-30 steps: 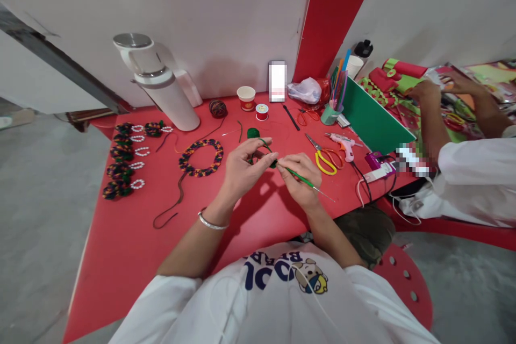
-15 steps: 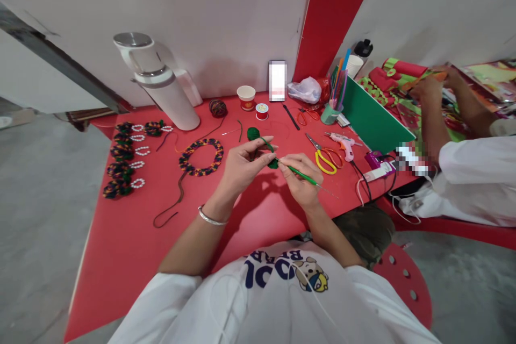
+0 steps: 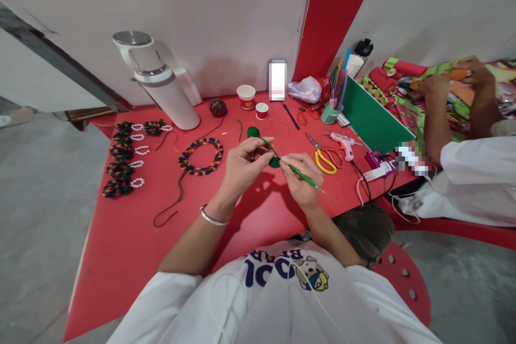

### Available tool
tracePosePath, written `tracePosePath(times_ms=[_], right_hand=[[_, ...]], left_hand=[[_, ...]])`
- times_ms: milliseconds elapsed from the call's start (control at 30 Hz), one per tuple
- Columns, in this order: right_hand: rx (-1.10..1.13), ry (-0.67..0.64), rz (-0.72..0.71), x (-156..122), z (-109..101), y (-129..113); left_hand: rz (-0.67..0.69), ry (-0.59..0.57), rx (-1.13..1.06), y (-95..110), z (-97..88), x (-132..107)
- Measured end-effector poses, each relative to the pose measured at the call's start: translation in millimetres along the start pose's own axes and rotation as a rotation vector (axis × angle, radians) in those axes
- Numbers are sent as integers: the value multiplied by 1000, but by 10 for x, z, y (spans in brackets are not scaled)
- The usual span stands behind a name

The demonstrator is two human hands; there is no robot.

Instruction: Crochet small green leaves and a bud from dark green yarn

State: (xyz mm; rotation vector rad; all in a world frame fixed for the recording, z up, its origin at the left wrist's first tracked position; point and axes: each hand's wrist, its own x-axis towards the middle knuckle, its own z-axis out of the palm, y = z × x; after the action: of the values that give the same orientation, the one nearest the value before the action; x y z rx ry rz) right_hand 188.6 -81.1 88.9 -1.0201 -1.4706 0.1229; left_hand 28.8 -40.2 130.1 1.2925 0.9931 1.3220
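Note:
Over the middle of the red table, my right hand (image 3: 301, 176) is closed around a green-handled crochet hook (image 3: 303, 176), its tip at a small dark green crochet piece (image 3: 274, 162). My left hand (image 3: 246, 162) pinches that piece at its edge, with green yarn running over the raised fingers. Just beyond my left fingers lies a ball of green yarn (image 3: 253, 132). Left of my left hand rests a multicoloured crocheted ring (image 3: 200, 157) with a brown strand trailing from it. Exactly where hook and stitches meet is too small to make out.
Yellow-handled scissors (image 3: 324, 162) and a pink glue gun (image 3: 345, 146) lie to my right. A tall white thermos (image 3: 167, 94), paper cup (image 3: 246, 98) and phone (image 3: 278, 80) stand at the back. Several beaded yarn bands (image 3: 121, 151) line the left. Another person's hands (image 3: 435, 88) work beyond the green divider (image 3: 374, 118).
The crochet hook and my right fingers have shifted slightly, and the green piece has turned a little under my left fingers. The other person's hands have moved at the far right.

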Motion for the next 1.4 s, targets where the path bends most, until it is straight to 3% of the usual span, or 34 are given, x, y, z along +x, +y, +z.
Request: tracePosePath(times_ms=[133,333,433,567,667,800,1000,1200,1400], right_hand=[[-2,-3,-70,6,22,-8],[-36,49,-112,-31,81,-1],[-24,75,-87,-59,113,31],[177,60,27,-89,137,113],[325,35,175,-107,133,197],[447,12,183,-72,78,257],[284,-23,83,53,-22,147],[168,25,69,24,-2,70],[129,44,-17,6,10,55]], left_hand=[[-31,10,-43,-18,25,-23],[-14,117,-103,-10,105,-63],[-123,69,-217,14,121,-48],[-335,-43,-349,43,102,3],[-394,-91,-367,47,73,28],[-372,-135,-305,49,5,38],[-276,-220,-239,99,-42,1],[-169,-172,-179,78,34,-58],[-205,-150,-166,50,-1,-17]])
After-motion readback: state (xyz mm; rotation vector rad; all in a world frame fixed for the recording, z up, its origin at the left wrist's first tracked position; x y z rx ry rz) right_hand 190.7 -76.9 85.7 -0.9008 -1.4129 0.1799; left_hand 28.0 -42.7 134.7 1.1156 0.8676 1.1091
